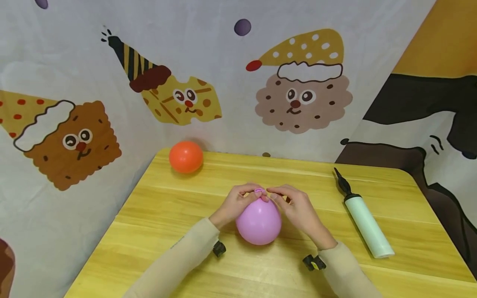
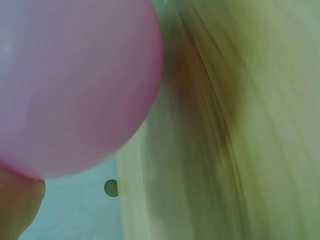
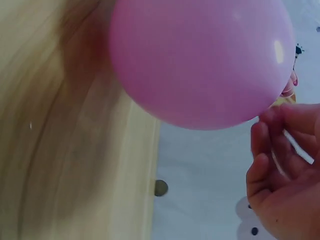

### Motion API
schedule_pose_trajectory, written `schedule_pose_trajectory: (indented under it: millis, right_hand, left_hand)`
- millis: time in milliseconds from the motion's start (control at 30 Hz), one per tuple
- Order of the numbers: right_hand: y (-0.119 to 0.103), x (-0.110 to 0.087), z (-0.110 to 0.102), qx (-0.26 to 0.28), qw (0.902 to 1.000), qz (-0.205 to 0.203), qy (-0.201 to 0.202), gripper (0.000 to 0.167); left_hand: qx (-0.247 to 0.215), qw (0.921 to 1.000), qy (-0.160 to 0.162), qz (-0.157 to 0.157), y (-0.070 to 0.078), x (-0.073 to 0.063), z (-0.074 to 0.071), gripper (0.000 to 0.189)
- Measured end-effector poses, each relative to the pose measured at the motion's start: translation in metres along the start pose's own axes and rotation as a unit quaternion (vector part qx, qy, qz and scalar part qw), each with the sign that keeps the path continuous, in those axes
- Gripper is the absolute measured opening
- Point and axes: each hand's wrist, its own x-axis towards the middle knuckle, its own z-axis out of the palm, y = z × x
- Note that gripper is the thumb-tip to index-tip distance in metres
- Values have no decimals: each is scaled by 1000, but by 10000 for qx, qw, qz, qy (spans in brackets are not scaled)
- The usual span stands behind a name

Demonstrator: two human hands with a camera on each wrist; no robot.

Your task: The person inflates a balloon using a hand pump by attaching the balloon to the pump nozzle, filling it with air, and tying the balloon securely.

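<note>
A round pink balloon [image 1: 258, 223], inflated, is held just above the table with its neck upward. My left hand [image 1: 238, 203] pinches the neck, and the rolled mouth shows above the fingertips. On the other side, my right hand [image 1: 296, 207] has its thumb and forefinger drawn close together beside the neck. Whether they grip anything thin there is too small to tell. The right wrist view shows that hand's bent fingers [image 3: 260, 175] below the balloon [image 3: 200, 60]. In the left wrist view the balloon [image 2: 75, 80] hides most of the left hand [image 2: 17, 205].
An orange-red balloon [image 1: 186, 157] rests at the table's back left corner. To the right lies a pale green hand pump [image 1: 369, 225] with a black nozzle, pointing away. Behind the wooden table [image 1: 149, 231] hangs a cloth [image 1: 231, 136] printed with cartoon figures.
</note>
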Motion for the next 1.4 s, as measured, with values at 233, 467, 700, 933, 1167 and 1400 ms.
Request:
schedule_pose_trajectory:
  millis: [233, 467, 700, 933, 1167, 1400]
  right_hand:
    - [2, 2, -1, 742, 9958, 481, -232, 15]
    - [3, 5, -7, 1092, 9894, 720, -624, 13]
    - [5, 6, -12, 1217, 9852, 844, -863, 13]
    - [9, 5, -15, 935, 9905, 450, -898, 17]
    - [-1, 0, -10, -89, 9996, -213, -182, 19]
    - [-19, 1, -2, -1044, 9934, -247, 401, 22]
  left_hand:
    - [-596, 9971, -430, -213, -3, 2, 2, 25]
    - [-929, 9938, -585, -190, -4, 3, 2, 28]
    - [-1156, 9898, -784, -298, -7, 3, 1, 29]
    - [-668, 9948, -596, -477, -5, 3, 0, 26]
    - [1109, 9934, -25, -296, 8, 5, 4, 18]
    - [3570, 9200, 558, 1519, 19, 7, 11, 13]
